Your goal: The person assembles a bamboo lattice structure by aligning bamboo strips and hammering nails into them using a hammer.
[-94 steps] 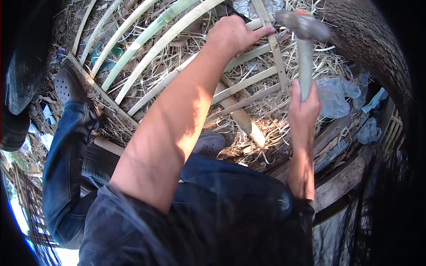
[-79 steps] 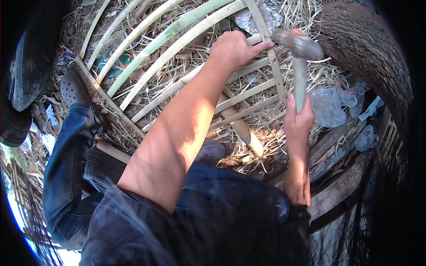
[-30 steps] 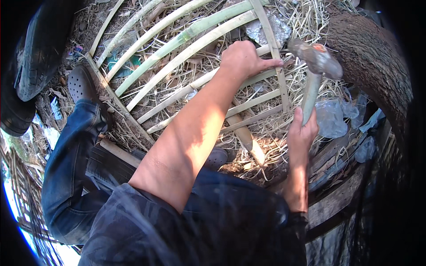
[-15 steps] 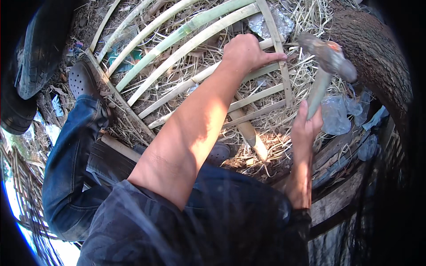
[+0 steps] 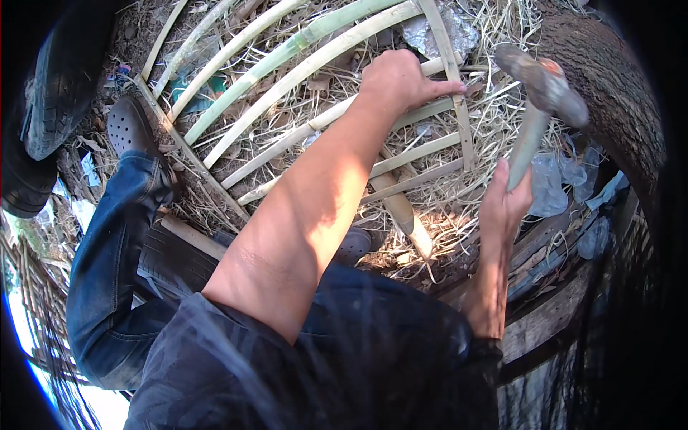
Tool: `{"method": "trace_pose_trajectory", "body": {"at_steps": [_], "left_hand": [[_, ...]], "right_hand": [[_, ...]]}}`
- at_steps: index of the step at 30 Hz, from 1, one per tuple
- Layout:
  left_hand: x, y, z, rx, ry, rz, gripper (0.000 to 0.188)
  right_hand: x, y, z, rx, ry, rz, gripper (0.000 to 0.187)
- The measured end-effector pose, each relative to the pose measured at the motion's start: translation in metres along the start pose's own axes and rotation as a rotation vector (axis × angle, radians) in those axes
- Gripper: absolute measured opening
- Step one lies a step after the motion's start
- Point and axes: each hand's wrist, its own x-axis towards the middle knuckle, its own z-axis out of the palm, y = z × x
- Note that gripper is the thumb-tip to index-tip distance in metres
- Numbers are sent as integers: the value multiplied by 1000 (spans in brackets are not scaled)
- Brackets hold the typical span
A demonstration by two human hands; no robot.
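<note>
Bamboo lattice [image 5: 315, 63]: it lies before you over straw-strewn ground [image 5: 502, 111], its curved slats meeting a cross-strip [image 5: 451, 61] on your right.
Left hand [image 5: 398, 80]: your grip looks closed over a slat, fingertips out of sight, thumb stretched across the cross-strip, probably to steady the two where they cross.
Right hand [image 5: 505, 193]: your grip is wrapped round the lower handle of the hammer [image 5: 534, 125], which likely leaves its head room to swing.
Hammer head: raised and tilted, apart from the lattice, overlapping the trunk in view.
In the way: your left forearm [image 5: 308, 204] hides part of the slats; the tree trunk [image 5: 609, 79] may limit movement on the right.
Around: crumpled silvery sheet [image 5: 441, 32] beyond the cross-strip, clear plastic bags [image 5: 548, 193] right of your hammer hand, bamboo pole [image 5: 405, 215] near your knees, grey shoe [image 5: 129, 127] beside the lattice's left end.
</note>
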Motion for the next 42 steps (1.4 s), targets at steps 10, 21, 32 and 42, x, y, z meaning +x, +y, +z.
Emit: {"method": "trace_pose_trajectory", "body": {"at_steps": [10, 21, 32, 42], "left_hand": [[-1, 1, -8, -38, -90, -15, 104], [1, 0, -4, 7, -17, 9, 99], [-2, -2, -6, -19, -77, -8, 95], [-6, 2, -7, -72, -7, 39, 99]], "right_hand": [[10, 5, 14, -222, -245, 55, 30], [7, -18, 9, -85, -106, -105, 31], [2, -2, 13, -55, -68, -102, 29], [17, 19, 9, -324, -168, -58, 25]]}}
